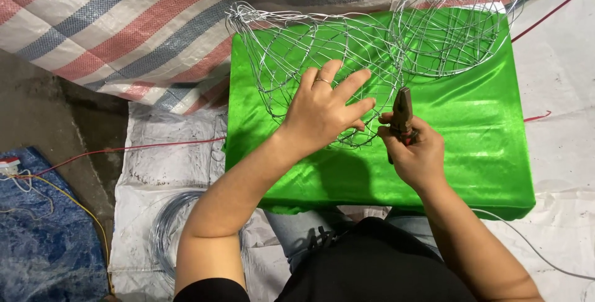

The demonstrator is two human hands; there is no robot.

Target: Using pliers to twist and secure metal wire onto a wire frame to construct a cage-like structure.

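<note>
A silver wire-mesh frame [291,48] lies on a bright green cloth-covered table [477,128]. My left hand [325,110], a ring on one finger, rests flat on the frame's near part with fingers spread. My right hand [418,153] grips a pair of pliers [401,113] with red handles, jaws pointing up at the wire beside my left fingertips. A second, rounder wire frame [455,20] sits at the table's far right, touching the first.
A coil of thin wire [167,227] lies on white plastic sheeting [161,159] at the lower left. A red cord [124,150] crosses the floor. A striped tarp [118,23] hangs behind. A blue tarp [43,246] is at the far left.
</note>
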